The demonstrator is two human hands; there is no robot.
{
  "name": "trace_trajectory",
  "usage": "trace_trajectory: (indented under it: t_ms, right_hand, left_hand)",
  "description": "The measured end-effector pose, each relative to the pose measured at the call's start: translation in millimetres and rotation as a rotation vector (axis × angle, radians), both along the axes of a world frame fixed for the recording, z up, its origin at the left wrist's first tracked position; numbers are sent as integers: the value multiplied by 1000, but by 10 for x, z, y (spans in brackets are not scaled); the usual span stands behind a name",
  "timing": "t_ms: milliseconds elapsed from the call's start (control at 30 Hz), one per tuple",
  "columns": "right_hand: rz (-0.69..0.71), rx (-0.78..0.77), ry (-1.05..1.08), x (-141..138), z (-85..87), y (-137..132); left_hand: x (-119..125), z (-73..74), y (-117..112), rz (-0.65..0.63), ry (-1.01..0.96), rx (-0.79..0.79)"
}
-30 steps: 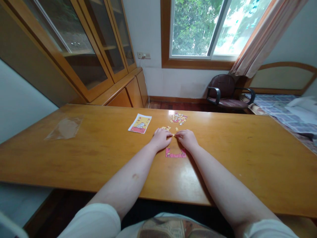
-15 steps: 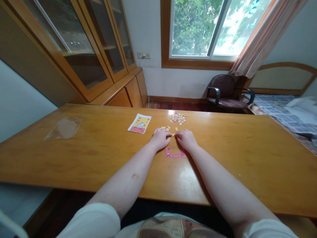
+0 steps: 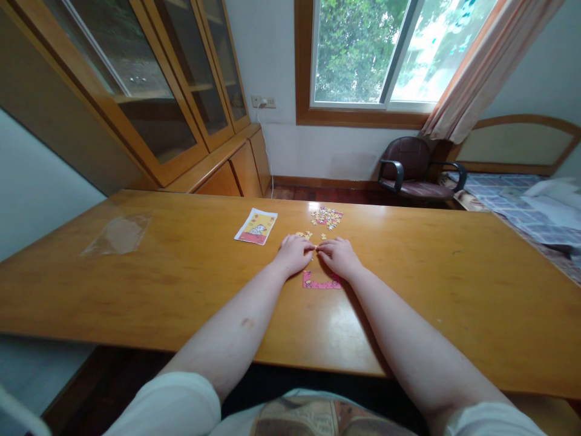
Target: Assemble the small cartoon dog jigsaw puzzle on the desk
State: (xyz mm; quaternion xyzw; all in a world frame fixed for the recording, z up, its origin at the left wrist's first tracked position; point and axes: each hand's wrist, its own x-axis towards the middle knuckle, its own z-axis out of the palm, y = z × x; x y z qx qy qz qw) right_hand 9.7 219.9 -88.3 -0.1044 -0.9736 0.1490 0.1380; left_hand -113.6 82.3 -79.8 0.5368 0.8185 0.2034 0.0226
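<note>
Jigsaw [image 3: 322,284] nearer than the grip looks part-built; left hand [image 3: 295,253] and right hand [image 3: 340,255] pinch a piece [image 3: 316,247]; pile [image 3: 327,217] beyond lies unjoined.

The joined puzzle pieces [image 3: 321,285] are showing pink, while the loose heap [image 3: 327,217] is mixing yellow, pink and white! The picture card [image 3: 250,219] is flashing yellow above pink, with a whitish figure [image 3: 258,229]. The table [image 3: 181,284] is gleaming orange-brown, the chair [image 3: 408,156] is sporting maroon with black armrests [image 3: 399,175], and the bedding [image 3: 499,189] is running bluish checks.
</note>
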Motion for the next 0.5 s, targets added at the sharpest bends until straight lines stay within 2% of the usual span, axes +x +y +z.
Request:
trace_trajectory:
  t_ms: [267,500]
  right_hand:
    - [21,-37,13,13,7,14]
    - [-87,-23,39,29,8,17]
  left_hand:
    - [8,5,3,6,-2,-19]
    - [13,7,4,11,-8,-30]
